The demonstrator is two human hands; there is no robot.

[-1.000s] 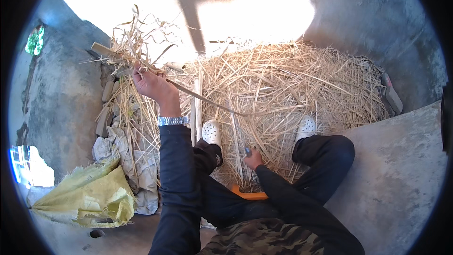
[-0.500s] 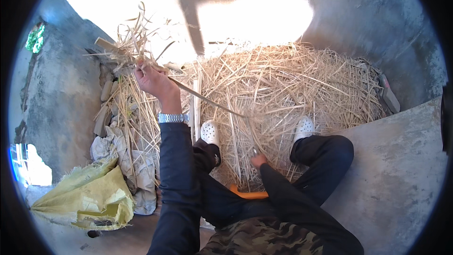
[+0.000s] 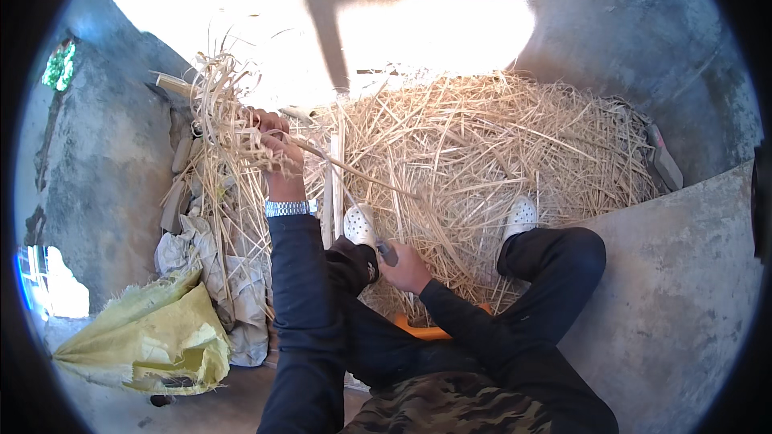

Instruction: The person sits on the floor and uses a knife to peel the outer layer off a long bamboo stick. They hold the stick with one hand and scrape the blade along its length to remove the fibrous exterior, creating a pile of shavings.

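Observation:
My left hand (image 3: 277, 149), a metal-band watch at its wrist, is raised at the left and closed around a long thin strip (image 3: 362, 175), which looks like bamboo or cane. The strip slants down to the right over the straw. Pale curled shavings (image 3: 213, 104) bunch around the fingers and partly hide them. Closer to my body, beside the left shoe, my right hand (image 3: 408, 269) is closed on a knife (image 3: 388, 252). Its grey handle end shows at the fingers; a thin blade seems to point up and left, faint against the straw.
Loose straw-like shavings (image 3: 482, 137) cover the floor ahead, around my white clogs (image 3: 520, 215). An orange seat edge (image 3: 430, 332) shows between my legs. At the left lie a yellow woven sack (image 3: 153, 333) and crumpled pale sacking (image 3: 241, 281). Concrete walls (image 3: 627, 24) enclose the space.
My right hand has moved left and up with the knife, from over the straw to beside the left shoe. My left hand has turned, and the curled shavings now hang around it.

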